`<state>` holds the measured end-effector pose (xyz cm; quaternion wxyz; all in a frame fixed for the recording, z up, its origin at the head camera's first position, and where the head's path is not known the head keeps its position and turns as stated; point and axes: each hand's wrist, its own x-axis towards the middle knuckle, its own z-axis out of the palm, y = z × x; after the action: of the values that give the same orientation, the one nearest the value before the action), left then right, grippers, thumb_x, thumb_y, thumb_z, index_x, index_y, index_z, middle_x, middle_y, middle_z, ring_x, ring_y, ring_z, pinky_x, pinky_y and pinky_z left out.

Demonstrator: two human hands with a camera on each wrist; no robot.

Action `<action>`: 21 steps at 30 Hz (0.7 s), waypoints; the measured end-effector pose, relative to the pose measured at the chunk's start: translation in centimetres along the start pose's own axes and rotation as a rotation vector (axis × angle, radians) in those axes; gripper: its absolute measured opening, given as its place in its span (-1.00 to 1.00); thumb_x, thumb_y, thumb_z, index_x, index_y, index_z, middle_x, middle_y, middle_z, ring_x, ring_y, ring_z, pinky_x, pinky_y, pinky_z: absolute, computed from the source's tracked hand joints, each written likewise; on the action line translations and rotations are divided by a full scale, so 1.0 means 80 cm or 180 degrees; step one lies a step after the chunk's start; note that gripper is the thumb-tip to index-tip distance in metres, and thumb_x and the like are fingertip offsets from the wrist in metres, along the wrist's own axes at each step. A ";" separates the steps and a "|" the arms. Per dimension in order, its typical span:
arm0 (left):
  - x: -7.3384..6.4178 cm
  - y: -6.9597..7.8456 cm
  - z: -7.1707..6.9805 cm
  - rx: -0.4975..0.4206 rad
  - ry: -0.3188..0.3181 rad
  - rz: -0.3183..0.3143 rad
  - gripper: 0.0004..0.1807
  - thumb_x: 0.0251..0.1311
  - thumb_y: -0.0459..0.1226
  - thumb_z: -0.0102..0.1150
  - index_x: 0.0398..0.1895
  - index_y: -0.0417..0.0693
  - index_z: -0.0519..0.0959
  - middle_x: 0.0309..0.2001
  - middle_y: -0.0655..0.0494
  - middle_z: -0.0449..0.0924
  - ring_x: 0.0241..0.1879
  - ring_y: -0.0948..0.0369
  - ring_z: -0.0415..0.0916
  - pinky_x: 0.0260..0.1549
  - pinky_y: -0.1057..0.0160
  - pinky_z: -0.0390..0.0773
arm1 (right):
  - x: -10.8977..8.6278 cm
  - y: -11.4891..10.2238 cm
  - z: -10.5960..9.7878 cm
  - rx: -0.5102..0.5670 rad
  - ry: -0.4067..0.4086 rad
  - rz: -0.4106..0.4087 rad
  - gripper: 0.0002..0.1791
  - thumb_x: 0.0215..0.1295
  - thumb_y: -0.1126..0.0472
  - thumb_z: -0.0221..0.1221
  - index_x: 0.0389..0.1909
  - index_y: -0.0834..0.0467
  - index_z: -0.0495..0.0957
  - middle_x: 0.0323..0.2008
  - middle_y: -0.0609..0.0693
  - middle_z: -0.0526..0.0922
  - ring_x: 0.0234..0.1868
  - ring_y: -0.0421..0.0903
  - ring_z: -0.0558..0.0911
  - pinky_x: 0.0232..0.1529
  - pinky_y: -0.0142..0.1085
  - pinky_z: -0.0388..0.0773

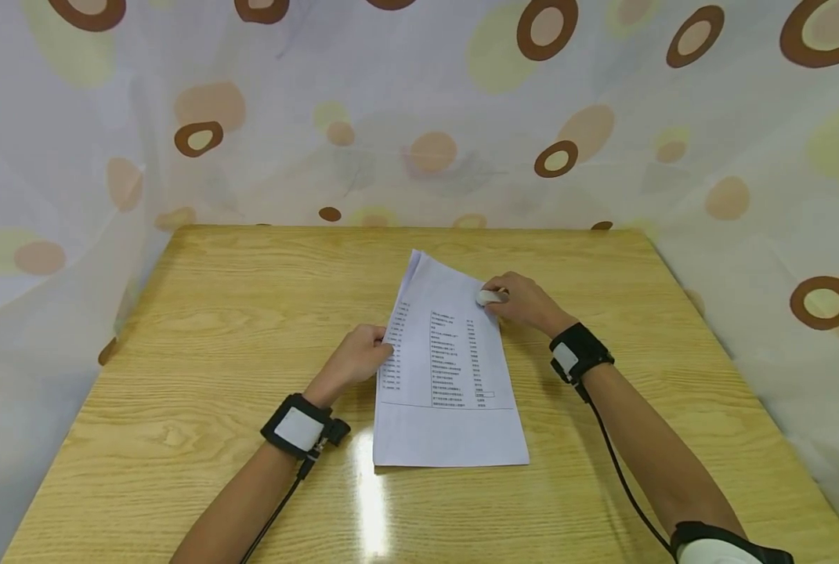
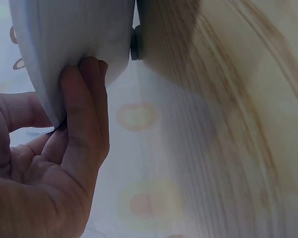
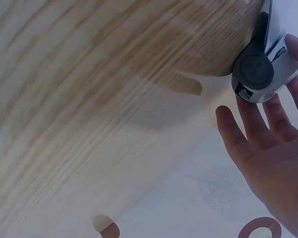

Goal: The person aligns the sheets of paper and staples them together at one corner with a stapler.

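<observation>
A stack of printed paper sheets (image 1: 454,431) is held tilted over the table, its printed side toward me. My left hand (image 1: 354,362) pinches its left edge, thumb on one face and fingers (image 2: 82,114) behind the other. At the upper right edge my right hand (image 1: 525,301) grips a small white and dark grey stapler (image 1: 491,297). In the right wrist view the stapler (image 3: 256,72) shows a round dark hinge, with the paper's edge at its mouth. The right thumb lies on its white side, the fingers beneath it.
A light wood-grain table (image 1: 215,313) lies under both hands. A white curtain (image 1: 391,117) with brown and yellow circles hangs behind it and along both sides. Black straps with cables circle both wrists; the right cable (image 1: 627,486) runs along the forearm.
</observation>
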<state>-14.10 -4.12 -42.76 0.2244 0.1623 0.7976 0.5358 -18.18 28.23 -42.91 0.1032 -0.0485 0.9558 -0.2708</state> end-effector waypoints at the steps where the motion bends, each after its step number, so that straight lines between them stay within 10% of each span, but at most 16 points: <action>1: 0.000 0.000 -0.001 0.0005 0.0007 0.0006 -0.64 0.36 -0.45 -0.08 0.12 -0.39 0.57 -0.35 -0.03 0.69 -0.47 0.19 0.58 -0.52 0.26 0.45 | 0.001 -0.001 0.000 -0.0003 -0.0021 -0.0019 -0.64 0.36 0.23 0.26 0.13 0.25 0.57 0.14 0.21 0.48 0.16 0.15 0.43 0.19 0.05 0.36; 11: 0.000 -0.002 -0.002 -0.0061 -0.0008 0.0027 -0.63 0.35 -0.46 -0.08 0.14 -0.42 0.55 -0.36 -0.04 0.69 -0.59 0.24 0.46 -0.69 0.35 0.21 | 0.025 -0.004 -0.005 0.0045 0.0230 -0.0233 -0.52 0.60 -0.02 -0.09 0.05 0.29 0.60 -0.01 0.22 0.58 -0.08 0.14 0.54 -0.08 -0.02 0.44; 21: 0.003 -0.006 -0.002 0.0027 0.0009 0.0011 -0.65 0.34 -0.45 -0.06 0.09 -0.42 0.58 -0.39 -0.02 0.68 -0.53 0.21 0.53 -0.66 0.35 0.30 | 0.081 -0.006 0.016 -0.0070 0.0380 0.0147 -0.45 0.64 0.03 -0.29 0.36 0.32 0.32 0.27 0.40 0.34 0.27 0.34 0.33 0.22 0.15 0.29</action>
<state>-14.40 -4.31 -43.20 0.2216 0.1638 0.8000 0.5330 -24.23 26.25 -44.83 0.0517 -0.0114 0.9641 -0.2603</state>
